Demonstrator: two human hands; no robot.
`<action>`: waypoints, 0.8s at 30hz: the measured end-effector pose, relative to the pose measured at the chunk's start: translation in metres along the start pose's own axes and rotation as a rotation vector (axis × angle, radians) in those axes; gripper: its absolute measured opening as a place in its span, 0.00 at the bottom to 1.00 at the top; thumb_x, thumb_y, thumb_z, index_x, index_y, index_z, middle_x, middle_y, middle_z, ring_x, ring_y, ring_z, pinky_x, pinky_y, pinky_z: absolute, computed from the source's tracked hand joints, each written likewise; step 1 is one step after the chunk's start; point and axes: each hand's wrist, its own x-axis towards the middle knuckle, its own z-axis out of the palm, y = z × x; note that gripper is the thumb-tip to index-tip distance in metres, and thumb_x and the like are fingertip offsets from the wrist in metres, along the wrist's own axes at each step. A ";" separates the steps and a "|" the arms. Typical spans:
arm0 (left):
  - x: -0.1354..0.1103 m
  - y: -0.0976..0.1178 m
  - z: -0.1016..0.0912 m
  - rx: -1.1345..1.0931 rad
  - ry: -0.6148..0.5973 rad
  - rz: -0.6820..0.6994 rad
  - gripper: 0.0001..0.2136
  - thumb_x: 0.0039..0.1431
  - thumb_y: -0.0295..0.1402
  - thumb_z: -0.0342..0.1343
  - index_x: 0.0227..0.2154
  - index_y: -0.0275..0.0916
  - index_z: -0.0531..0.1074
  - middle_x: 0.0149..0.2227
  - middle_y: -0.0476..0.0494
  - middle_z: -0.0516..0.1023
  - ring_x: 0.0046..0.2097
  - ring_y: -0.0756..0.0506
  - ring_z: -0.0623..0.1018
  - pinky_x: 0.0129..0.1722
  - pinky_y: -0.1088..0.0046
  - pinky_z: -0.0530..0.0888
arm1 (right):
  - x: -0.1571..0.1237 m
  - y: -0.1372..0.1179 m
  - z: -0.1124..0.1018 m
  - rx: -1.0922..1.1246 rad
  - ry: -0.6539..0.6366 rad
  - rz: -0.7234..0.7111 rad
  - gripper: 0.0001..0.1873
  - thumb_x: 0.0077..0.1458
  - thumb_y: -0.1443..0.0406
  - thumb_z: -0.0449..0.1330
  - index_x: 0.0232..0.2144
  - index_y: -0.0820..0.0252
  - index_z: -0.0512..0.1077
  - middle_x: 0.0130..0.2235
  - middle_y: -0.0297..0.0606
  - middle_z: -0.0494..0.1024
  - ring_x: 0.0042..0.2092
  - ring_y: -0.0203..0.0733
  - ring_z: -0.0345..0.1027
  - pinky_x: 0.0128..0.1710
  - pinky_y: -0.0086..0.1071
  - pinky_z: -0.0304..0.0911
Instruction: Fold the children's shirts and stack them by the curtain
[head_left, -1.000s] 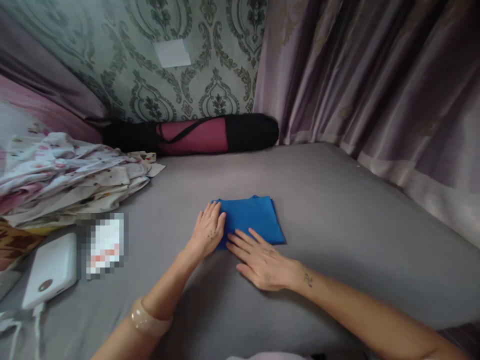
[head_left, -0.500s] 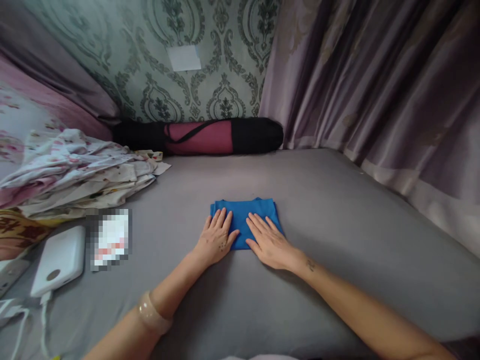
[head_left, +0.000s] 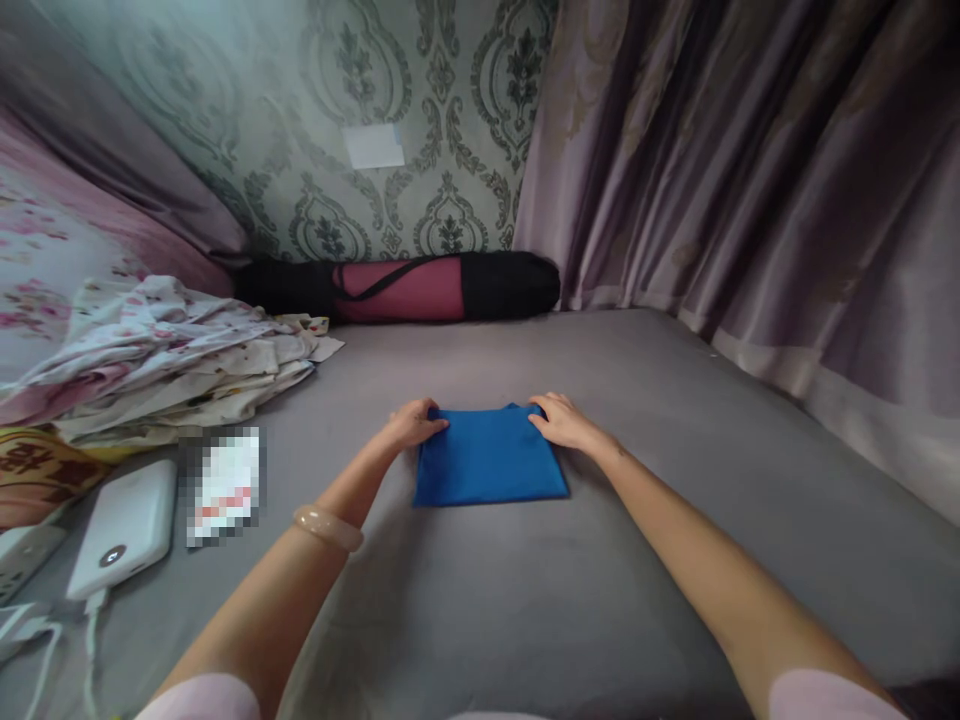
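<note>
A folded blue cloth (head_left: pixel 487 458) lies flat on the grey bed sheet (head_left: pixel 615 560) in the middle of the view. My left hand (head_left: pixel 413 423) grips its far left corner with curled fingers. My right hand (head_left: pixel 559 420) pinches the far right corner the same way. Both arms reach forward on either side of the cloth. A pale bangle (head_left: pixel 328 526) sits on my left wrist.
A pile of floral fabric (head_left: pixel 165 360) lies at the left. A white power bank (head_left: pixel 120 528) with a cable and a blurred card (head_left: pixel 223 485) lie near it. A black and maroon rolled bag (head_left: pixel 405 288) rests against the patterned wall. Purple curtains (head_left: pixel 750 180) hang at the right.
Both hands have slid from lying flat on the near part of the cloth to its two far corners, where their fingers are now closed on the fabric.
</note>
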 end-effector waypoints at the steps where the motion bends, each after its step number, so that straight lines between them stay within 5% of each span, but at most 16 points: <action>1: 0.002 -0.001 -0.001 -0.095 -0.012 -0.011 0.20 0.51 0.42 0.57 0.45 0.36 0.71 0.43 0.38 0.76 0.46 0.39 0.75 0.42 0.68 0.69 | 0.002 0.000 -0.003 0.023 -0.022 0.016 0.22 0.60 0.62 0.53 0.53 0.65 0.70 0.51 0.51 0.73 0.53 0.51 0.65 0.54 0.38 0.57; 7: -0.003 0.000 -0.010 -0.526 -0.034 -0.071 0.17 0.36 0.39 0.64 0.30 0.38 0.70 0.28 0.49 0.74 0.36 0.44 0.74 0.33 0.73 0.67 | -0.003 -0.005 -0.027 0.436 -0.104 0.045 0.11 0.52 0.66 0.58 0.38 0.63 0.75 0.37 0.40 0.79 0.39 0.41 0.71 0.39 0.30 0.64; 11: -0.019 0.009 -0.032 -0.727 -0.067 0.028 0.18 0.35 0.39 0.66 0.30 0.39 0.68 0.26 0.53 0.71 0.31 0.49 0.71 0.30 0.76 0.64 | -0.020 -0.006 -0.052 0.799 -0.117 0.015 0.09 0.48 0.65 0.61 0.35 0.62 0.73 0.33 0.37 0.78 0.36 0.39 0.72 0.38 0.30 0.65; 14: -0.030 0.022 -0.056 -0.805 0.015 0.160 0.19 0.39 0.38 0.67 0.34 0.39 0.69 0.28 0.52 0.73 0.31 0.50 0.72 0.32 0.76 0.65 | -0.025 -0.010 -0.074 0.915 -0.026 -0.040 0.12 0.47 0.63 0.63 0.37 0.61 0.72 0.35 0.37 0.79 0.38 0.39 0.72 0.42 0.33 0.66; 20: -0.053 0.033 -0.072 -0.667 0.250 0.497 0.16 0.49 0.33 0.59 0.42 0.38 0.72 0.41 0.43 0.78 0.42 0.46 0.76 0.44 0.71 0.69 | -0.038 -0.018 -0.083 0.774 0.379 -0.226 0.14 0.50 0.63 0.60 0.40 0.58 0.75 0.42 0.36 0.79 0.46 0.43 0.72 0.53 0.40 0.63; 24: -0.075 0.012 -0.053 -0.363 0.059 0.477 0.21 0.48 0.27 0.52 0.47 0.40 0.74 0.48 0.44 0.77 0.46 0.43 0.76 0.45 0.71 0.70 | -0.066 -0.009 -0.058 0.494 0.098 -0.334 0.25 0.48 0.73 0.51 0.47 0.53 0.74 0.50 0.33 0.77 0.53 0.42 0.68 0.58 0.40 0.59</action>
